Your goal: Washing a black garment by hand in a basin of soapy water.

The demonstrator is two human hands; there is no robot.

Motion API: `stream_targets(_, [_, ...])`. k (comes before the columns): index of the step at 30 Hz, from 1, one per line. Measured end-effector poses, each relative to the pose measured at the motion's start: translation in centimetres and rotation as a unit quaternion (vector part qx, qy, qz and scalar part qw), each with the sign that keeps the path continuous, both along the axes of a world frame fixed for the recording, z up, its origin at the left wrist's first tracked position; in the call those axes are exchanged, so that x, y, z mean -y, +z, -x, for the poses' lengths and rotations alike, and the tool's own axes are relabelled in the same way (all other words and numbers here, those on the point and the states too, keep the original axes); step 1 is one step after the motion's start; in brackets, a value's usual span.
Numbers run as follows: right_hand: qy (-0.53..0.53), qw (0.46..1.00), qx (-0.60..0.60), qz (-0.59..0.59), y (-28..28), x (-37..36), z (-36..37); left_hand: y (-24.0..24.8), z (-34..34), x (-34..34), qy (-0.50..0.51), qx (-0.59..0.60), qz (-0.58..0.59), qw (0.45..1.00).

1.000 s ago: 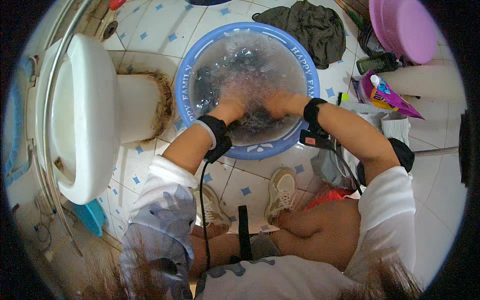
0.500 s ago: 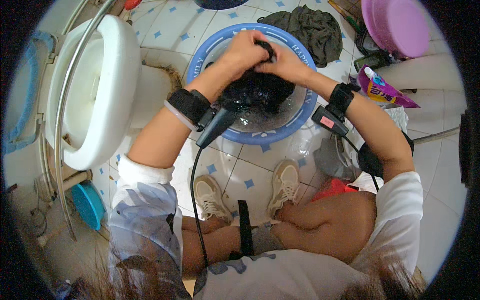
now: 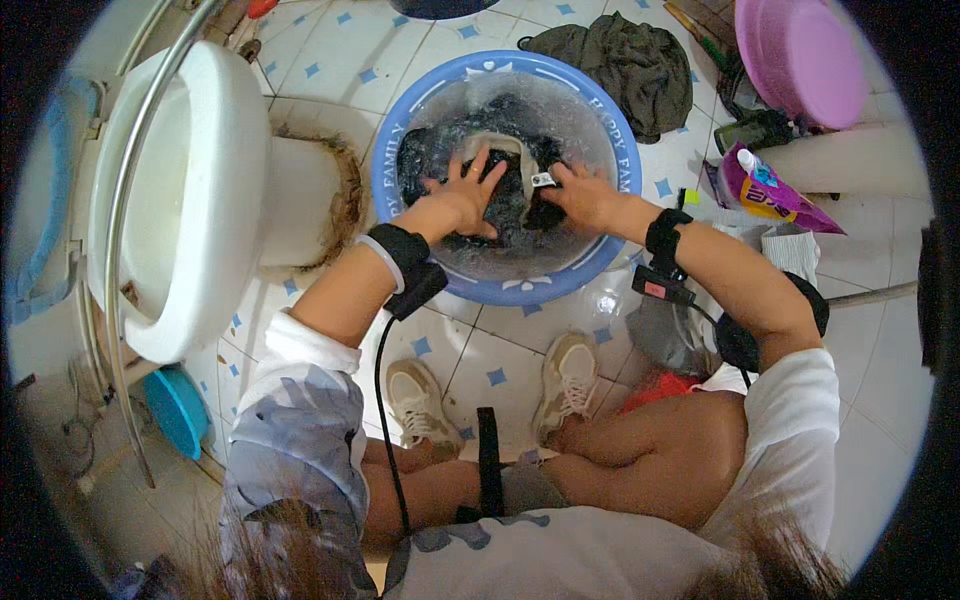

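Observation:
A black garment (image 3: 420, 160) lies spread in the sudsy water of a blue-rimmed basin (image 3: 495, 290) on the floor. Its pale neckline band (image 3: 512, 142) faces up, and a small white label (image 3: 543, 180) stands out beside it. My left hand (image 3: 467, 196) rests on the cloth with fingers fanned wide. Close to the label, my right hand (image 3: 590, 202) reaches over the garment's right side, its visible fingers apart; some fingertips are obscured by the cloth and water. Dark straps with small devices sit on both wrists.
A white toilet (image 3: 225, 200) stands at the left, with a metal rail in front. Behind the basin lies a dark olive cloth (image 3: 635, 75). At the right are a pink basin (image 3: 800, 60) and a purple pouch (image 3: 765, 195). My shoes (image 3: 568, 390) flank the tiled floor below.
Both hands have come down and apart from the bunched garment they gripped above the basin. The garment now lies spread in the water, its pale band and label showing.

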State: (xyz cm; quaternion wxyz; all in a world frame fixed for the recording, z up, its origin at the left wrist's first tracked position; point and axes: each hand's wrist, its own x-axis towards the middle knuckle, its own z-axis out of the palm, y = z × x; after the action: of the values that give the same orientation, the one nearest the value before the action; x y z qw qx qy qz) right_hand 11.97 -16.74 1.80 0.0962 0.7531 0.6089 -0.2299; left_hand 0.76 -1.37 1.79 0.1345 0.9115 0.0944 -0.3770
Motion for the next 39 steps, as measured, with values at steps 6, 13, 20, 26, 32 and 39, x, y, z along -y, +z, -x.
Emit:
stream_targets(6, [-0.036, 0.986, -0.039, 0.161, -2.8, -0.6, 0.1, -5.4, -1.4, 0.8, -0.041, -0.033, -0.016, 0.998])
stream_targets(13, [0.024, 0.994, -0.020, 0.100, -6.2, -0.9, -2.3, -9.7, -1.3, -0.9, 0.019, -0.006, 0.090, 0.996])
stream_targets(20, [-0.508, 0.661, -0.524, -0.173, 3.5, -3.5, -2.5, -4.1, -3.0, -3.1, 0.028, 0.286, 0.206, 0.935])
stream_targets(26, [-0.459, 0.493, -0.647, -0.357, 16.2, -5.7, -0.3, 3.4, -3.2, -2.5, 0.124, 0.296, 0.504, 0.802])
stream_targets(32, [-0.411, 0.404, -0.706, -0.412, 23.1, -4.6, 0.2, 2.4, -2.5, -1.2, 0.213, 0.365, 0.521, 0.742])
stream_targets(39, [-0.373, 0.494, -0.622, -0.480, 21.5, -2.5, -2.8, 5.3, -2.6, -1.1, 0.282, 0.353, 0.463, 0.762])
